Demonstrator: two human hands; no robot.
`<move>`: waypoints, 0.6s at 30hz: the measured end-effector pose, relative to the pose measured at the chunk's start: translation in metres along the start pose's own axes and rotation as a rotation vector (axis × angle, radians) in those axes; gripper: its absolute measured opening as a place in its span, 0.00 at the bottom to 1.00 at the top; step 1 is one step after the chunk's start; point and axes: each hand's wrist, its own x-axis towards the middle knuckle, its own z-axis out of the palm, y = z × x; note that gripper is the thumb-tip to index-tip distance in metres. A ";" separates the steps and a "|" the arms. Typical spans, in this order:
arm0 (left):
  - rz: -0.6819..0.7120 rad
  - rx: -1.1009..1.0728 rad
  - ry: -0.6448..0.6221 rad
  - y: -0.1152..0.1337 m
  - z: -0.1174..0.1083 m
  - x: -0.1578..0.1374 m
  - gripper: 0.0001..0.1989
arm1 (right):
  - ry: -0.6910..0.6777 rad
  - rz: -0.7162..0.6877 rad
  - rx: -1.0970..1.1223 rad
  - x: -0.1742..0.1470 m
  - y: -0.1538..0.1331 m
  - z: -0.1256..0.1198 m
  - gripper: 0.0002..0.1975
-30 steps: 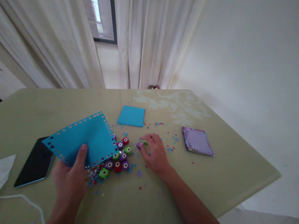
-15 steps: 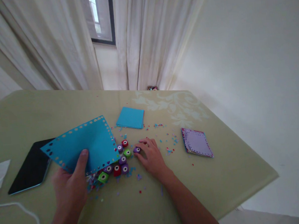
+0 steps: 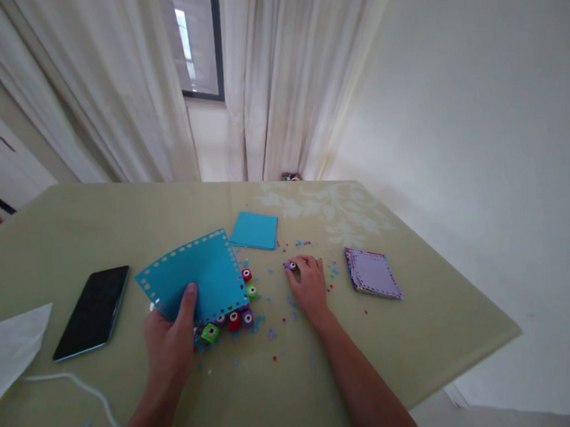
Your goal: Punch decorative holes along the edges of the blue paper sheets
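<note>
My left hand (image 3: 173, 337) grips a blue sheet of paper (image 3: 203, 272) by its near edge, thumb on top. Small shaped holes run along the sheet's edges. Under and beside it lie several small paper punches (image 3: 233, 321) in red, green and purple, some partly hidden by the sheet. To the right, my right hand (image 3: 309, 282) is closed around a purple paper punch (image 3: 292, 265), held at the fingertips just over or on the table; I cannot tell which. Bits of punched-out confetti (image 3: 271, 333) are scattered about both hands.
A stack of blue paper (image 3: 255, 229) lies beyond the punches. Lilac sheets with punched edges (image 3: 374, 273) form a pile at the right. On the left are a black tablet (image 3: 94, 310), a white paper (image 3: 14, 346) and a white cable (image 3: 76, 384).
My right hand has carried the purple punch right and slightly away from the other punches. The blue sheet in my left hand has shifted right, and the view has turned slightly.
</note>
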 end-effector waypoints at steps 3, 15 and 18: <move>0.045 -0.007 -0.009 -0.001 0.000 0.000 0.20 | 0.040 0.026 -0.032 0.002 0.002 0.004 0.13; 0.177 -0.102 -0.098 -0.004 0.004 -0.009 0.23 | 0.141 0.120 -0.043 0.004 -0.002 0.007 0.17; 0.213 -0.091 -0.104 0.000 0.006 -0.014 0.23 | 0.220 0.081 0.184 0.002 -0.023 -0.011 0.15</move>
